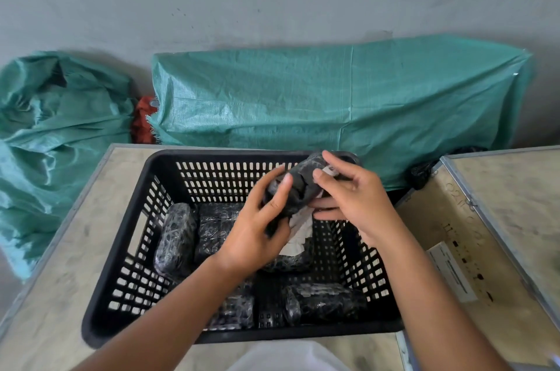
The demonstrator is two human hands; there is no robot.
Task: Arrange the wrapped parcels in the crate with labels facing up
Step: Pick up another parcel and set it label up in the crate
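Both hands over black crate [127,252], head view. I note left hand [257,231] and right hand [354,200] each curled onto one wrapped parcel [300,185], held above crate toward 1 o'clock. Other parcels [175,237] lie inside, 9 o'clock.

Nothing is reading clearly: a white sticker [453,272] on the right wooden crate lid [497,237] is showing blurred print, and faint stencilled characters above it are staying illegible
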